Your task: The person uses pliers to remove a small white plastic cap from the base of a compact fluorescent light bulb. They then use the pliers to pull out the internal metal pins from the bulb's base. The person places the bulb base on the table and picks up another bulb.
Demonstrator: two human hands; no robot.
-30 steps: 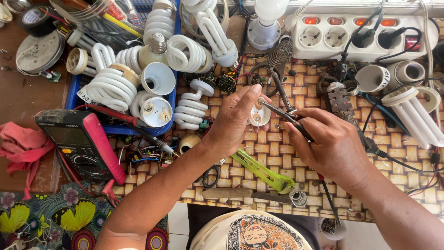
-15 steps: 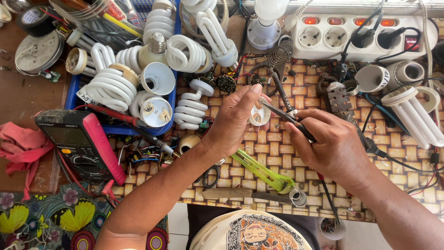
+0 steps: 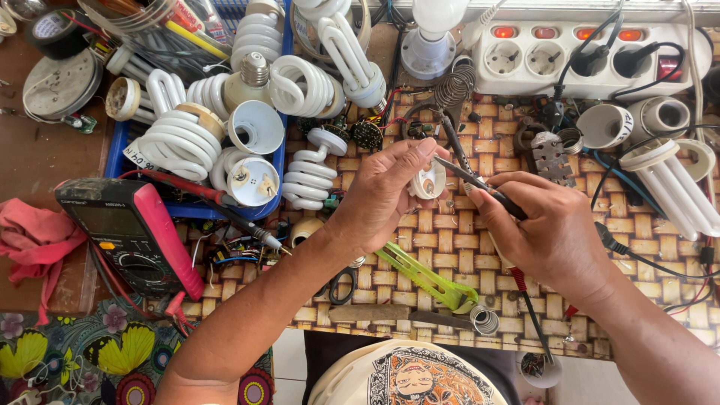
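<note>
The spiral bulbs [image 3: 304, 86] are white. Their tray [image 3: 120, 154] is blue. The meter [image 3: 131, 232] is red and black. The mat [image 3: 442, 240] has tan woven squares. The plastic tool [image 3: 424, 274] is yellow-green. The rag [image 3: 30, 244] is pink.

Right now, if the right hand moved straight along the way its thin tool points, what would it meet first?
Most likely the small white lamp base that the left hand holds; the right hand aims its thin dark tool there.
</note>
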